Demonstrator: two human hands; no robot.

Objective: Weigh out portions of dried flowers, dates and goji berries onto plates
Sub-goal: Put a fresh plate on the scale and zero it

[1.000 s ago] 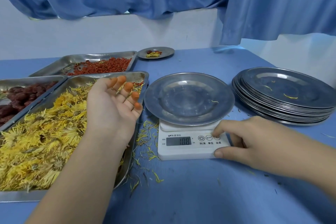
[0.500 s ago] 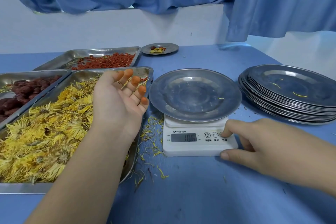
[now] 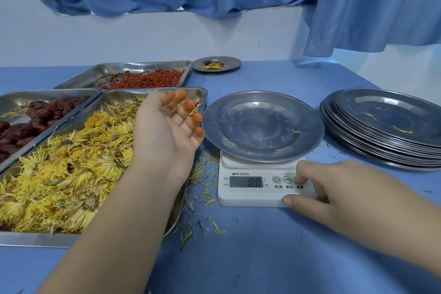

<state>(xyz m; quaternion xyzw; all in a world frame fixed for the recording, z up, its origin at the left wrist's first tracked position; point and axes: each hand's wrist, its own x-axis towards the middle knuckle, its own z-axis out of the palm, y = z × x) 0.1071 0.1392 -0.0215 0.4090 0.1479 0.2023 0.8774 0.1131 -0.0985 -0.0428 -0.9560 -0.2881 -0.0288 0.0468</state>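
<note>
shiny steel plate point(image 3: 238, 122) atop white scale point(image 3: 250, 197)

Your left hand point(image 3: 164, 133) is raised at the end of a bare forearm that reaches in from the lower left, palm turned up and to the right, its orange-stained fingers point(image 3: 189, 105) loosely extended and slightly apart, holding nothing. Your right hand point(image 3: 346, 196) comes in from the right with knuckles up and fingers curled. Its bent index fingertip presses on the top of the scale point(image 3: 248, 198) and its thumb lies against the front edge, pinching that corner.
</note>
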